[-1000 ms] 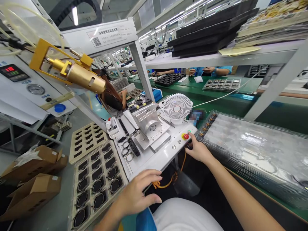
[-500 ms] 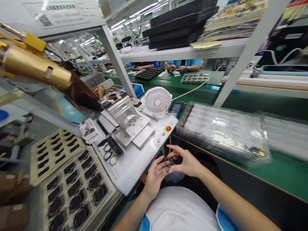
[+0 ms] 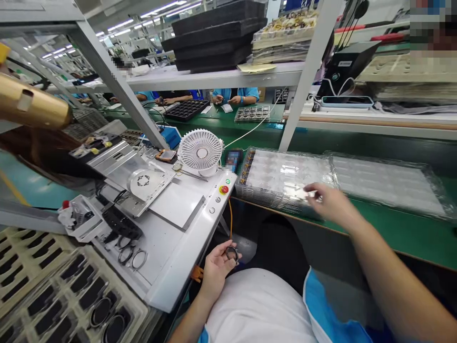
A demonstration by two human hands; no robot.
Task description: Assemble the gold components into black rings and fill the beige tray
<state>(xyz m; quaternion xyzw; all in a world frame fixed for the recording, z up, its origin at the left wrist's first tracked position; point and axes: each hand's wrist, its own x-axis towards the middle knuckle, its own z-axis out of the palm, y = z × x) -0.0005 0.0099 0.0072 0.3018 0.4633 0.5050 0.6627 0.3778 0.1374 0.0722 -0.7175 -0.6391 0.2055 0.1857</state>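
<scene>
My left hand (image 3: 216, 269) rests near my lap below the white machine table (image 3: 185, 238), fingers curled around a small dark ring part (image 3: 232, 253). My right hand (image 3: 326, 202) reaches out to the right over a stack of clear plastic trays (image 3: 282, 178) on the green bench; its fingers are blurred by motion, touching or just above the tray's near edge. A red button (image 3: 223, 189) sits at the table's near corner.
A white desk fan (image 3: 200, 152) stands behind the machine's metal fixture (image 3: 143, 181). Beige trays with dark ring parts (image 3: 89, 305) lie at lower left. A gold nozzle (image 3: 32, 107) hangs upper left. A second clear tray stack (image 3: 385, 183) lies right. Other workers sit across the bench.
My right hand left my left hand and swung right to the clear trays. The ring part stayed in my left hand. The view turned to the right.
</scene>
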